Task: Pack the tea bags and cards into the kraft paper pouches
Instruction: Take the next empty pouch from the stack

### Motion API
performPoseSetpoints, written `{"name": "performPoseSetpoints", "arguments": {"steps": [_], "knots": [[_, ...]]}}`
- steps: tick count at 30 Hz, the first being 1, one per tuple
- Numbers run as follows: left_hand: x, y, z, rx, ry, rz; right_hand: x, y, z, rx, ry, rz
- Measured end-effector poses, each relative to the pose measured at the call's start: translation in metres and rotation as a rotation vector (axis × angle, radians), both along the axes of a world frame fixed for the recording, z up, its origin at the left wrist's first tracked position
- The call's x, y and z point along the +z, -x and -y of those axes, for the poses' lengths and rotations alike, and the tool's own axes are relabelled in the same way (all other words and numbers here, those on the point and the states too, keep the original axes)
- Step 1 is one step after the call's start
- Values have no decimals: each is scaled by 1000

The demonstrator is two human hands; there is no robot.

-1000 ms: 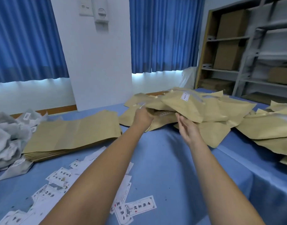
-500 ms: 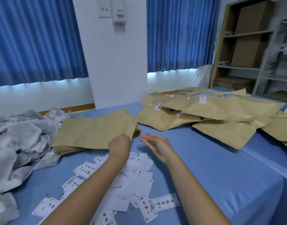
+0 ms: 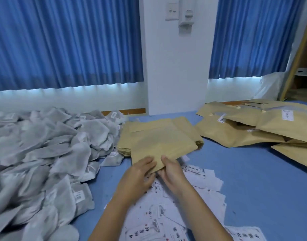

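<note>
Kraft paper pouch [image 3: 159,143], tan, flat and rectangular, lies skewed atop the stack of tan kraft pouches [image 3: 123,150] in the middle of the blue-covered worktop [image 3: 244,180], its near corner reaching past the stack toward the person. The left hand [image 3: 137,174] has its grip closed on that near edge, fingers on top. The right hand [image 3: 172,171] grasps the same edge just beside it, thumb on the paper. Under both wrists spreads a scatter of white printed paper cards [image 3: 197,178]. Left of the stack, touching it, sits a big heap of grey mesh tea bags [image 3: 45,153] with small white tags. To the right, apart from the stack, lie bulging filled kraft pouches [image 3: 253,131] bearing white labels. Behind hang pleated blue curtains [image 3: 62,40] either side of a white pillar [image 3: 175,75].
</note>
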State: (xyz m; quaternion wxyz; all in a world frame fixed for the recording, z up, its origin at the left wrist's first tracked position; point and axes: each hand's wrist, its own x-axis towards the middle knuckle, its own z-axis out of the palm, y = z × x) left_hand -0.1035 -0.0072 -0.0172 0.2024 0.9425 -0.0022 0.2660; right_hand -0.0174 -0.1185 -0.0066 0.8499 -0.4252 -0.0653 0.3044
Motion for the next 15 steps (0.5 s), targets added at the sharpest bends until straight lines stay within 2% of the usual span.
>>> {"name": "performPoseSetpoints", "arguments": {"steps": [6, 9, 15], "knots": [[3, -9, -16, -69, 141, -20, -3, 0, 7, 309, -30, 58], [5, -4, -21, -105, 252, -42, -5, 1, 11, 355, 37, 139], [11, -1, -21, -52, 554, -24, -4, -1, 9, 366, -8, 91]]}}
